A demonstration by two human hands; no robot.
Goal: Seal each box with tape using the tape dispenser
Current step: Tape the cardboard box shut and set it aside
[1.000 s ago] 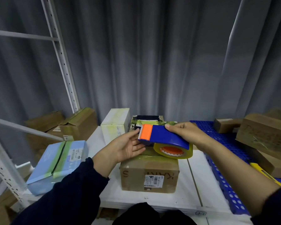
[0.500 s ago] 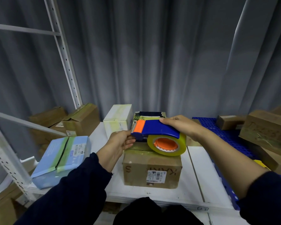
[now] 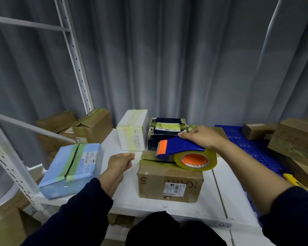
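Fingers (image 3: 185, 134) of the right hand (image 3: 203, 137) grip the tape dispenser (image 3: 180, 146) on the centre box (image 3: 167, 183), left hand (image 3: 120, 161) loose and empty; press flat along its seam.

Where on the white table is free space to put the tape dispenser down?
Bare table right of the brown box, up to the blue mat; also between it and the light-blue box, where the left hand hovers. Crowded behind: white box and dark box stand close.
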